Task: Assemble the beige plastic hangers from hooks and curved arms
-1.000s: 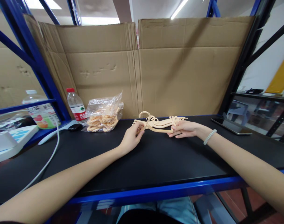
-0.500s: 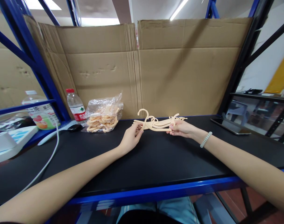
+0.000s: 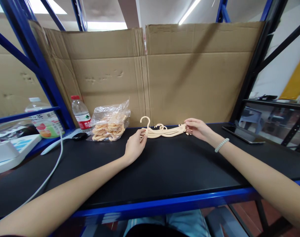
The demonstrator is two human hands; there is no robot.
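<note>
Both hands have carried the hangers (image 3: 164,130) farther back on the shelf (image 3: 164,164) since a second ago, and the bundle now lies flatter, close to the cardboard (image 3: 189,72) wall. The hook that stood over the middle of the stack now rises at its left end.

Behind and around the work, cardboard lines the back of the blue rack (image 3: 36,62). The black shelf carries a bag (image 3: 110,123) of more hangers to the left, a bottle (image 3: 80,113) beside it, a white cable (image 3: 53,158) trailing across the left part, and a phone (image 3: 246,134) well to the right.

The hangers, thin pale plastic and nested together, rest on the shelf between the two hands. The left hand (image 3: 134,147) pinches their left end just below the hook, fingers curled. The right hand (image 3: 198,128) pinches the right end with thumb and fingertips; a bead bracelet (image 3: 221,144) sits on that wrist.

As I judge it, the risk lies in the nesting. The hooks and arms look interlocked, so a pull from either end could drag the whole stack instead of one piece, or flex a thin arm until it snaps. Each grip holds only by fingertips, so a sudden release could let an end spring free and scatter hangers toward the shelf's front edge. A sweep to the left could also catch the bag or knock the bottle over.
</note>
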